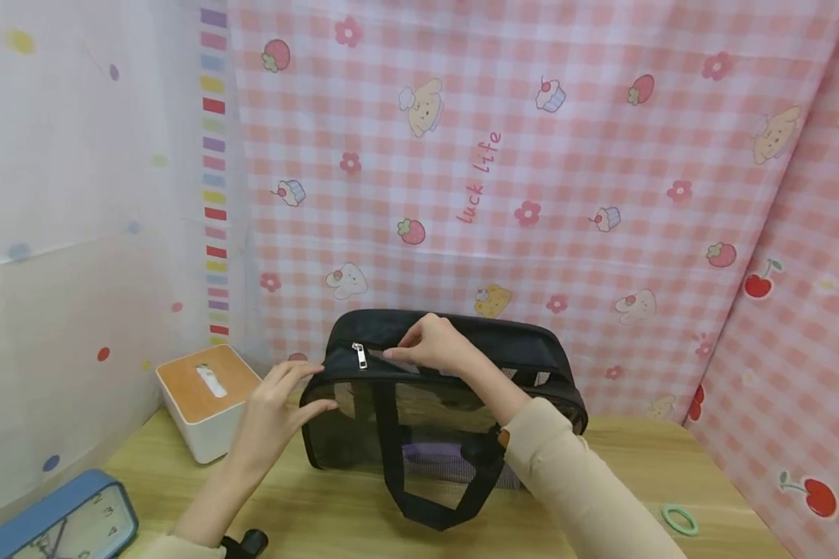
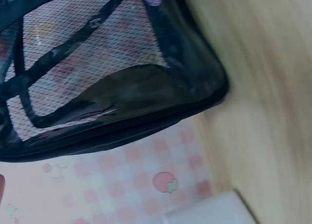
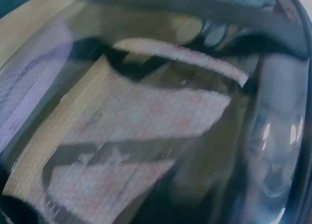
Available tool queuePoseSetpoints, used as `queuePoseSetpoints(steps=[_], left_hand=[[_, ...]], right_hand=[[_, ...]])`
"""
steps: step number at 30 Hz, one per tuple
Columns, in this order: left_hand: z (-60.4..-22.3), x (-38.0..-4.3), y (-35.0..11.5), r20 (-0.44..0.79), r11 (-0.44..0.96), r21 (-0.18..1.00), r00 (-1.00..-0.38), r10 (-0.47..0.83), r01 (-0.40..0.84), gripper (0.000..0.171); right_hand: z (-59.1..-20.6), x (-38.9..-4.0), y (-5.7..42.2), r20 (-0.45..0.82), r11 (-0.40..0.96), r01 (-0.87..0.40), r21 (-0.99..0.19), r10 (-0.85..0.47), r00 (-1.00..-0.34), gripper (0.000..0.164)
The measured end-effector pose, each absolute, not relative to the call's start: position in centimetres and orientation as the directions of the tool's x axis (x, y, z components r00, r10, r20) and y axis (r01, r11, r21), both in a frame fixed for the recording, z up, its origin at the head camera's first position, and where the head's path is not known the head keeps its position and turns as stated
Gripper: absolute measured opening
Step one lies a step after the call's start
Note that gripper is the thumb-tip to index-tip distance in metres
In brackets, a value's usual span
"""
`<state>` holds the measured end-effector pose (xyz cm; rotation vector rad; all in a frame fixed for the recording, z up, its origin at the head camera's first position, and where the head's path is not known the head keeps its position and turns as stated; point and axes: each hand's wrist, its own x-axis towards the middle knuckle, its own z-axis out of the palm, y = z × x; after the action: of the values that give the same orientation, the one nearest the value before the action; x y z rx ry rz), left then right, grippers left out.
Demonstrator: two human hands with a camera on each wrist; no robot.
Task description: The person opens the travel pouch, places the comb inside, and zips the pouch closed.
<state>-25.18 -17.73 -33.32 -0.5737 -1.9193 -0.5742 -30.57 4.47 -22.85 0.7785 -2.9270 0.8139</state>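
A black bag (image 1: 349, 435) with see-through panels stands on the table, its black carrying handle (image 1: 429, 516) hanging down the front. A purple item (image 1: 433, 458) shows through the front panel. On the bag's top left sits a silver zipper pull (image 1: 360, 355). My left hand (image 1: 269, 411) is at the bag's left upper corner, fingertips at the top edge and thumb in front of the side. My right hand (image 1: 436, 345) is over the bag's top, just right of the zipper pull, fingers loosely bent and a gap between thumb and fingers. The left wrist view shows the bag's corner (image 2: 214, 85).
A white tissue box (image 1: 210, 404) with a wooden lid stands left of the bag. A blue clock (image 1: 77, 512) is at the front left, and a green ring (image 1: 680, 520) lies at the right. A pink checked cloth (image 1: 461, 194) hangs behind the bag.
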Motion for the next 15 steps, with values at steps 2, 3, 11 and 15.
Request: queuePoseSetpoints(steps=[2,3,11,15], left_hand=[[-33.8,-25.3,-17.7,0.922,0.754,0.15,-0.367,0.127,0.639,0.048],[-33.9,-25.4,-17.7,0.923,0.746,0.156,-0.364,0.123,0.648,0.047],[-34.6,-25.5,-17.3,0.946,0.742,0.099,-0.295,0.137,0.663,0.042],[-34.5,-25.6,-17.5,0.951,0.736,0.091,-0.277,0.135,0.671,0.041]], right_hand=[[-22.9,-30.5,3.1,0.131,0.751,-0.466,-0.467,-0.463,-0.877,0.031],[-22.9,-30.4,2.5,0.129,0.758,-0.47,-0.452,-0.466,-0.875,0.031],[-23.2,-30.0,-0.5,0.107,0.815,-0.449,-0.365,-0.443,-0.89,0.019],[-23.2,-30.3,-0.6,0.162,0.79,-0.47,-0.392,-0.444,-0.881,0.015]])
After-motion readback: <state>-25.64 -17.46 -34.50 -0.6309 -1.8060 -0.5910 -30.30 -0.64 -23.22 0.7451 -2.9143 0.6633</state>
